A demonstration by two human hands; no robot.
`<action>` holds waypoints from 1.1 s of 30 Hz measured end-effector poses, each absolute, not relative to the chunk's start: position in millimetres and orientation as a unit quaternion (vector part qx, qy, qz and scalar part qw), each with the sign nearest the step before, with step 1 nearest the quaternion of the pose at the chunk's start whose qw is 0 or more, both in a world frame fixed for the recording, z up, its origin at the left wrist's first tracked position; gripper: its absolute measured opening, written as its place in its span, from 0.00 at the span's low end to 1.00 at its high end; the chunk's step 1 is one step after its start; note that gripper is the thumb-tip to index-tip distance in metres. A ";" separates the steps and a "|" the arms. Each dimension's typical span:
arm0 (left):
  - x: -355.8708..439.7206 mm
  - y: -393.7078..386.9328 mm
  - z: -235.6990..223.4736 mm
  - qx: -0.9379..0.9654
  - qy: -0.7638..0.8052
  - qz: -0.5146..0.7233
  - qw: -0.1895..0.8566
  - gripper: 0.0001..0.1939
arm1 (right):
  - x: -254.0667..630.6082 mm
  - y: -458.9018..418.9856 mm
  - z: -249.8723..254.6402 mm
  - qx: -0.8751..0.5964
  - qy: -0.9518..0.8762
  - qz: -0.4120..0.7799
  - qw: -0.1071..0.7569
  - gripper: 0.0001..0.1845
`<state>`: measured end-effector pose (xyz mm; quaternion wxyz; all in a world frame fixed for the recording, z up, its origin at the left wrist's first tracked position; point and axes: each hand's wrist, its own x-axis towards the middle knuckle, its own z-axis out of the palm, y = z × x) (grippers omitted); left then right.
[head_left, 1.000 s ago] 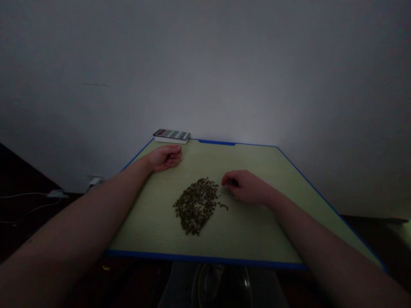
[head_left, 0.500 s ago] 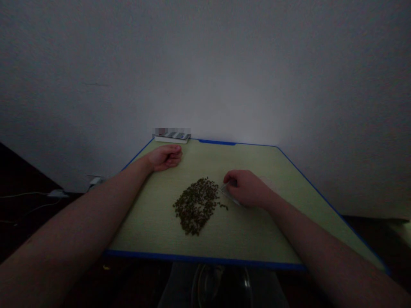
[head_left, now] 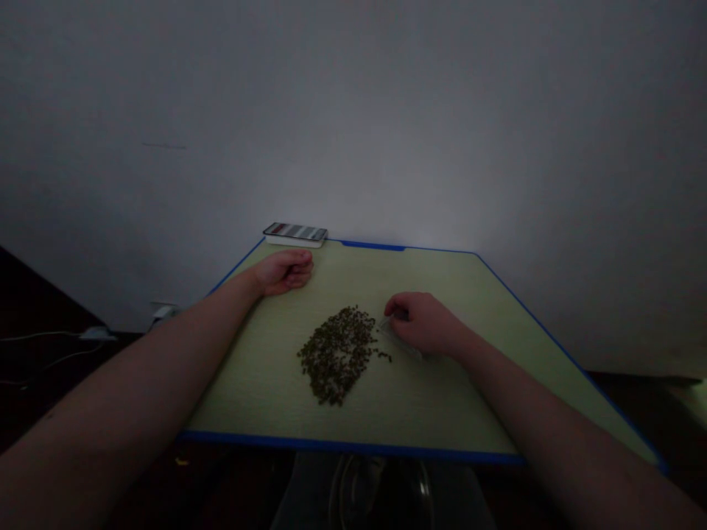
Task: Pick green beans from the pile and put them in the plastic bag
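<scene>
A loose pile of small dark greenish-brown grains (head_left: 336, 353), perhaps seeds or beans, lies on the pale table (head_left: 248, 397). Just right of the pile, my right hand (head_left: 423, 320) has its fingers curled down, pinching a thin clear plastic piece (head_left: 412, 352) that lies on the tabletop. Most of this plastic is hidden under the hand, so its kind is unclear. Several grains sit apart from the pile, close to the plastic. My left hand (head_left: 284, 272) rests on the table behind and left of the pile, closed in a loose fist with nothing visible in it.
A phone (head_left: 295, 232) lies on a white box at the far left corner, close to the wall. Blue trim (head_left: 353, 445) edges the table. Below its front edge, a round clear vessel (head_left: 381, 493) stands between my legs. White cables and a plug (head_left: 98, 333) are at left.
My right hand stays in nearly the same spot, while the clear plastic under it has shifted slightly. My left hand and the pile look unchanged.
</scene>
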<state>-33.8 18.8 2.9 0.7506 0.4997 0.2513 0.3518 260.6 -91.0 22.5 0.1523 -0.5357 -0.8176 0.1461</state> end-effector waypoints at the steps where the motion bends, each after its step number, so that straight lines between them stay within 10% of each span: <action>1: -33.5 18.4 3.3 0.499 0.253 0.352 0.750 0.15 | 259.3 -91.7 22.1 -0.531 -0.820 0.146 0.155 0.12; 33: -35.2 19.7 1.7 0.497 0.248 0.358 0.751 0.13 | 274.9 -72.6 23.1 -0.630 -0.766 0.064 0.113 0.10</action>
